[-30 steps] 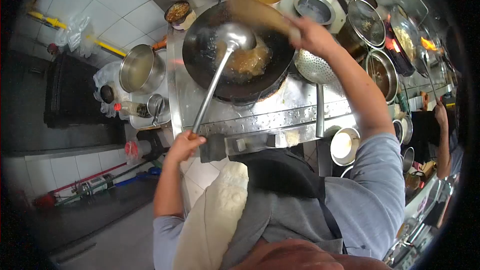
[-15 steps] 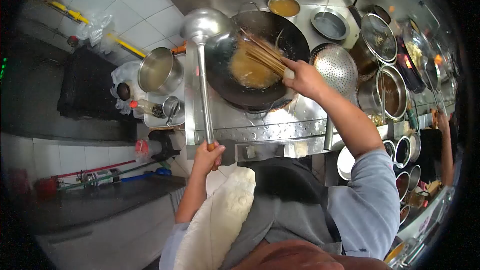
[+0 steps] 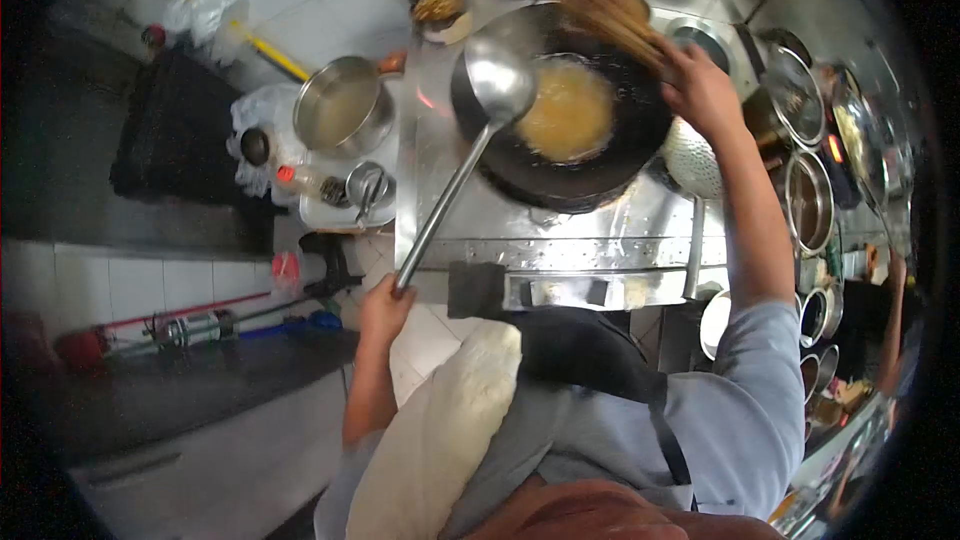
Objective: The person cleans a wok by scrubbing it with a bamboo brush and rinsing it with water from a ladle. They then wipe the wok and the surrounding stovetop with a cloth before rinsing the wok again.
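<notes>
A black wok (image 3: 590, 155) with yellow-brown liquid (image 3: 566, 108) sits on the steel stove. My left hand (image 3: 385, 305) grips the end of a long steel ladle (image 3: 497, 83), whose bowl hangs over the wok's left rim. My right hand (image 3: 698, 87) holds a bamboo brush (image 3: 612, 18), blurred, raised above the wok's far right edge.
A steel pot (image 3: 340, 105) and small condiment containers (image 3: 365, 185) stand left of the stove. A perforated skimmer (image 3: 690, 165) rests right of the wok, with more pots (image 3: 810, 200) and bowls (image 3: 812, 315) beyond. Another person's arm (image 3: 890, 320) shows at far right. A white cloth (image 3: 440, 430) hangs at my waist.
The brush has lifted out of the wok toward its far right edge. The ladle bowl has swung from left of the wok to over its left rim.
</notes>
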The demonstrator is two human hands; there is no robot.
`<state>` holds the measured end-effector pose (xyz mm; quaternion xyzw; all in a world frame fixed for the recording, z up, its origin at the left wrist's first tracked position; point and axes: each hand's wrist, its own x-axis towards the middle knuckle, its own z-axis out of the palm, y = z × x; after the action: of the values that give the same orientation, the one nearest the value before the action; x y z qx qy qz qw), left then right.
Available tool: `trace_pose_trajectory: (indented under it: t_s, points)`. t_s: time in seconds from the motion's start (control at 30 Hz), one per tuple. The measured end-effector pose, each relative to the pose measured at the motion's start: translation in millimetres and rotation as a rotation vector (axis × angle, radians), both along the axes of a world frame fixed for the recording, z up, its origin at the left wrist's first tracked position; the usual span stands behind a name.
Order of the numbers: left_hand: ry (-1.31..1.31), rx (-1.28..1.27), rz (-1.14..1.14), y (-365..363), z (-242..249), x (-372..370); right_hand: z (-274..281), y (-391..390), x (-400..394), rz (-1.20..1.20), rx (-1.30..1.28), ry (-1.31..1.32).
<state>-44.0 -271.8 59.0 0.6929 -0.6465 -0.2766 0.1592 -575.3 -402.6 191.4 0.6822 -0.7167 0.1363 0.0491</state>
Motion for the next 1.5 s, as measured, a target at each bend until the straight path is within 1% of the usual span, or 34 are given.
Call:
trace_pose_trajectory:
  t_s: [0.07,0.17,0.23,0.27,0.3,0.33,0.37,0.4,0.47,0.53,0.6,0.63,0.7,0.73,0.77,0.8,0.83,0.87,0.93,0.97,1.0,1.07,1.13,1.17,1.2,1.23,1.27,1.3,1.33,1.37,1.4,1.43,1.47,1.5]
  points:
    - [0.116,0.108,0.058,-13.1,3.2,0.1,-34.1,6.1,1.4,0.017,-0.132,-0.253]
    - [0.251,0.170,0.213,-51.0,-4.9,22.2,-52.2,38.4,38.7,-0.099,0.076,-0.839]
    - [0.306,-0.032,0.256,-91.6,-35.9,53.4,-66.1,57.5,63.8,-0.143,0.192,-1.132]
    - [0.202,-0.103,0.237,-116.4,-35.2,65.3,-66.2,65.6,77.8,-0.187,0.271,-1.224]
    - [0.106,-0.169,0.192,-141.5,-31.4,73.6,-55.9,68.0,90.6,-0.228,0.414,-1.143]
    - [0.136,-0.151,0.218,-161.4,-17.9,72.9,-49.7,69.2,98.7,-0.203,0.451,-0.946]
    - [0.339,-0.062,0.251,-187.8,-27.5,84.9,-51.8,72.6,100.0,-0.106,0.348,-0.734]
    - [0.289,-0.104,0.203,-216.0,-53.7,106.0,-53.7,72.3,99.5,0.000,0.260,-0.514]
    - [0.460,-0.077,0.203,-246.1,-73.5,124.9,-32.6,61.5,107.2,-0.043,0.486,-0.244]
    - [0.499,-0.006,0.207,-257.2,-74.3,125.1,-26.7,36.9,111.8,-0.015,0.728,-0.042]
    - [0.431,0.035,0.236,-266.2,-82.4,131.0,-56.0,2.4,94.6,-0.009,0.868,0.205]
    - [0.513,0.057,0.252,-270.2,-88.2,133.8,-85.2,-20.6,79.5,-0.046,0.890,0.355]
    - [0.452,0.068,0.270,-273.9,-92.5,127.4,-121.2,-66.5,70.7,-0.208,0.613,0.187]
    - [0.388,0.072,0.291,-275.8,-92.4,126.2,-129.3,-92.8,78.0,-0.330,0.588,0.096]
    - [0.388,0.066,0.292,-277.8,-95.3,126.6,-126.8,-102.2,98.1,-0.347,0.519,0.088]
    - [0.225,0.069,0.265,-281.5,-102.3,127.0,-128.1,-109.4,114.4,-0.369,0.549,0.031]
    - [0.063,0.069,0.236,-287.2,-109.7,125.9,-138.6,-109.2,124.2,-0.301,0.538,0.019]
    - [0.064,0.068,0.230,-289.2,-116.3,125.9,-153.1,-101.2,131.4,-0.236,0.534,0.006]
    - [-0.125,-0.004,0.232,-292.9,-140.5,125.5,-155.4,-74.8,138.6,-0.165,0.497,-0.160]
    - [-0.102,0.017,0.263,-300.1,-153.5,129.2,-144.8,-54.5,135.7,-0.080,0.703,-0.010]
    - [-0.099,0.023,0.253,-297.3,-149.3,122.9,-120.7,-40.2,132.1,-0.091,0.709,-0.009]
    - [-0.080,0.019,0.258,-287.1,-128.4,112.1,-85.4,-22.3,115.9,-0.065,0.961,0.170]
    - [-0.066,0.012,0.266,-280.2,-133.0,113.9,-73.8,-33.7,91.3,-0.137,0.946,0.250]
    - [-0.044,-0.005,0.267,-279.6,-135.1,113.3,-62.9,-32.5,92.9,-0.188,0.694,0.212]
    - [-0.131,-0.105,0.186,-280.3,-142.4,121.0,-128.2,-55.1,48.6,-0.106,0.535,0.272]
    - [-0.202,-0.206,0.077,-280.0,-152.2,122.4,-115.0,-70.5,70.7,-0.301,0.585,0.220]
    - [-0.301,-0.255,0.051,-271.9,-140.0,111.2,-124.6,-71.3,92.4,-0.289,0.392,0.385]
    - [-0.317,-0.128,0.087,-291.0,-175.0,133.7,-108.7,-74.1,111.8,-0.239,0.489,0.219]
    - [-0.224,-0.173,0.109,-298.0,-183.2,139.4,-111.2,-71.3,127.6,-0.218,0.436,0.248]
    - [0.064,-0.036,0.269,-263.7,-111.6,94.4,-112.2,-67.3,139.3,-0.175,0.457,0.173]
    - [0.101,0.007,0.349,-265.1,-115.0,92.1,-141.2,-67.4,143.6,-0.226,0.332,-0.011]
    - [0.134,0.052,0.437,-263.4,-115.6,94.4,-118.3,-51.7,148.4,-0.126,0.541,-0.084]
    - [0.136,0.050,0.428,-258.1,-116.5,99.9,-104.3,-37.2,148.4,-0.135,0.537,-0.085]
    - [-0.012,-0.052,0.348,-250.8,-116.0,104.5,-93.5,-20.6,144.5,-0.077,0.662,-0.043]
